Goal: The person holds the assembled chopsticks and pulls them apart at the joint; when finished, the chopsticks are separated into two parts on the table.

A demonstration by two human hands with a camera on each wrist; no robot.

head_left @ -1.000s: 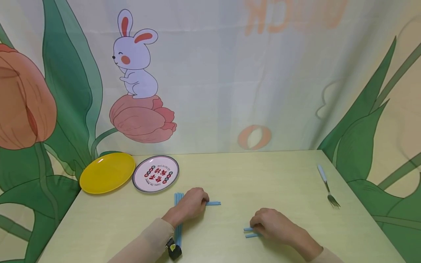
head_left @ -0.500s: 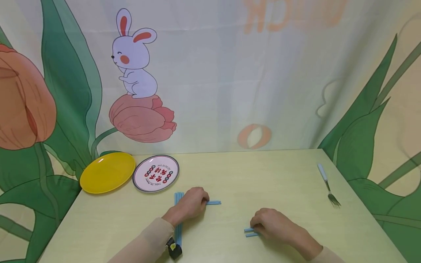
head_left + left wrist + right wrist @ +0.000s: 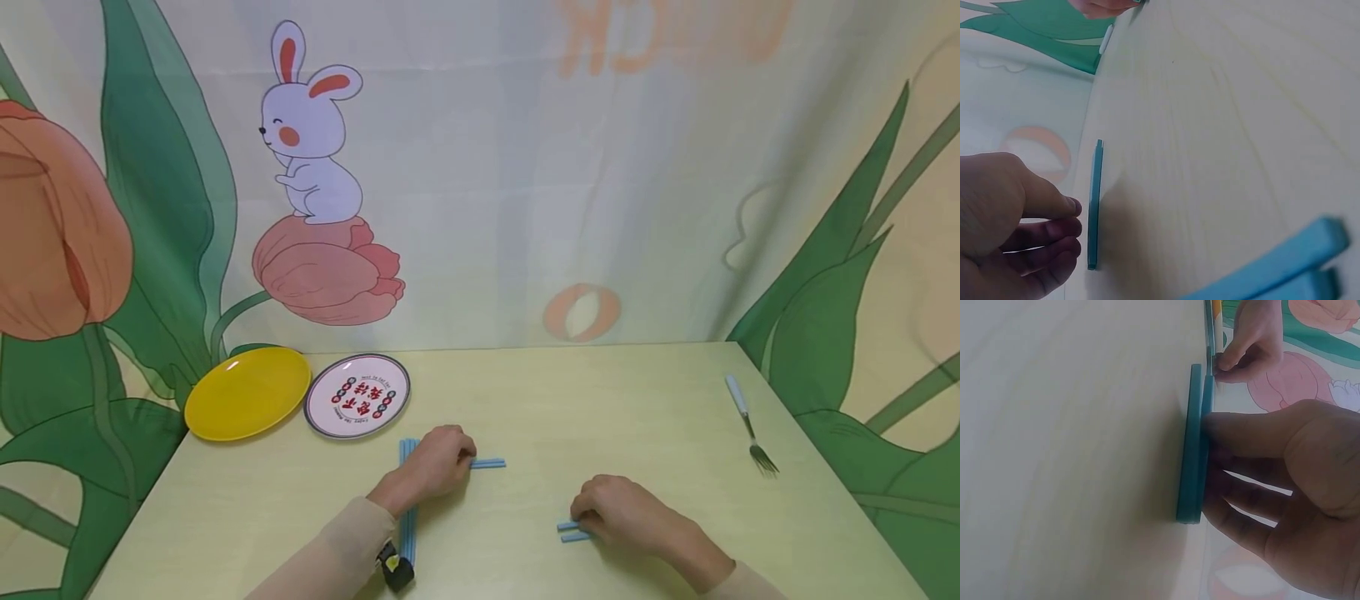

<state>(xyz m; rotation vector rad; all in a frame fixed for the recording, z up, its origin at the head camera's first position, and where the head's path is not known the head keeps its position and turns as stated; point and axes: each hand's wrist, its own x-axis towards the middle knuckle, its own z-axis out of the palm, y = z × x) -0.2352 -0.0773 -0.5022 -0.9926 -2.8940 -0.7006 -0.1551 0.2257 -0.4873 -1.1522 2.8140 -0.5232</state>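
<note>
my left hand is at the middle of the table, palm down, fingers loosely bent with the thumb a little apart from them. just under the tips lie the far blue sticks, their right ends poking out past my fingers; the left wrist view shows a thin gap between thumb and stick, so i see no hold there.

my right hand is lower and further right, thumb and fingers bent down onto the near blue sticks. their left ends show, one in front of the other with a slit between. my fingertips meet the stick on their side, but i can't tell whether i grip it or only touch it.

a blue bundle of sticks laid side by side runs beneath my left wrist, pointing away from me; whether my wrist touches it i can't tell.

beyond it, the white plate with red characters sits beside the yellow plate at the far left. well off to the right lies the fork, tines toward me. a cloth with a printed rabbit hangs behind.
</note>
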